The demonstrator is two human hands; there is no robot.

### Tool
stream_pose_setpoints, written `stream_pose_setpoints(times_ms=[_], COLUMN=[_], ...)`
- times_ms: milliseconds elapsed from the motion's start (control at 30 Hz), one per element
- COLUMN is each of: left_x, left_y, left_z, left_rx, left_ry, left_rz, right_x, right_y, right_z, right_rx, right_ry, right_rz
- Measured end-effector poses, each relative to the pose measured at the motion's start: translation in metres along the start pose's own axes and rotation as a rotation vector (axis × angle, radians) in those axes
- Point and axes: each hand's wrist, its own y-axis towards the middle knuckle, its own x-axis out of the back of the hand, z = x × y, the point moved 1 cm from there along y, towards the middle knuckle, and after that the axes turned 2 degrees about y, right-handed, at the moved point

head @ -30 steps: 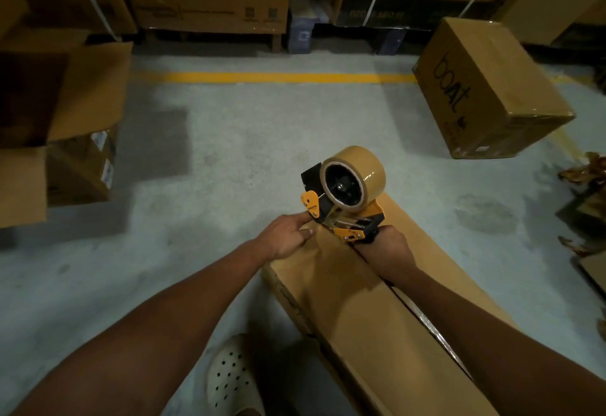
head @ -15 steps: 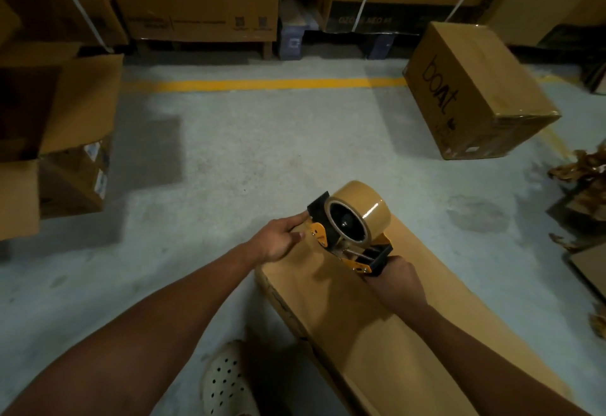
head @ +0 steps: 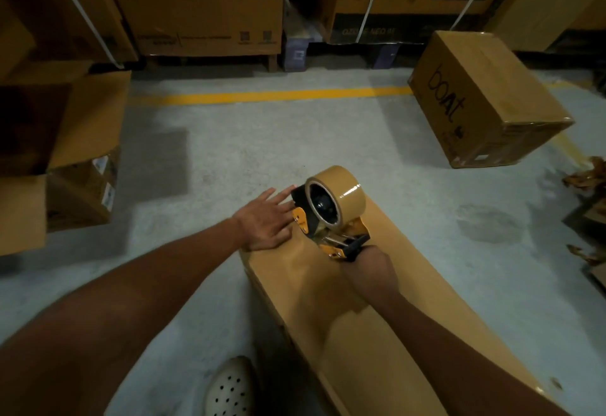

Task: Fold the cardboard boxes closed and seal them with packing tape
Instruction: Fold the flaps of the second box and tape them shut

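A long flat cardboard box lies on the concrete floor and runs from the middle toward the lower right. On its far end sits a black and orange tape dispenser loaded with a roll of brown packing tape. My right hand grips the dispenser's handle from behind. My left hand lies flat with straight fingers on the box's far left corner, fingertips beside the dispenser.
A sealed box printed "boat" stands tilted at the right. An open box with raised flaps is at the left. Large strapped cartons line the back behind a yellow floor line. Torn scraps lie far right. A white perforated shoe is below.
My left hand has opened from pinching at the dispenser's front to lying flat on the box. The dispenser has drawn back toward me along the box top.
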Motion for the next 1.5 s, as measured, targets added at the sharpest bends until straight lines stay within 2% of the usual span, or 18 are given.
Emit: stream_pose_setpoints(times_ms=[300,567,867,1033,1200,1500], left_x=[0.007,-0.008,-0.021,-0.026,-0.027,-0.031], left_y=[-0.001,0.005,0.008,0.012,0.009,0.007], left_z=[0.008,-0.013,-0.010,-0.027,-0.027,0.002], left_rx=[0.005,0.063,-0.205,0.092,-0.161,0.004], left_ry=[0.106,0.089,0.034,-0.127,-0.032,-0.012], left_rz=[0.039,-0.008,-0.044,-0.120,-0.096,-0.141], right_x=[-0.006,0.005,0.001,0.001,0.000,-0.003], right_y=[-0.003,-0.044,-0.043,-0.044,-0.047,-0.018], right_z=[0.013,-0.031,-0.033,-0.033,-0.034,-0.002], right_rx=[0.003,-0.045,-0.086,-0.077,-0.095,-0.047], right_ry=[-0.058,-0.123,-0.084,-0.067,-0.046,-0.103], right_rz=[-0.036,-0.019,-0.041,-0.066,-0.050,-0.045])
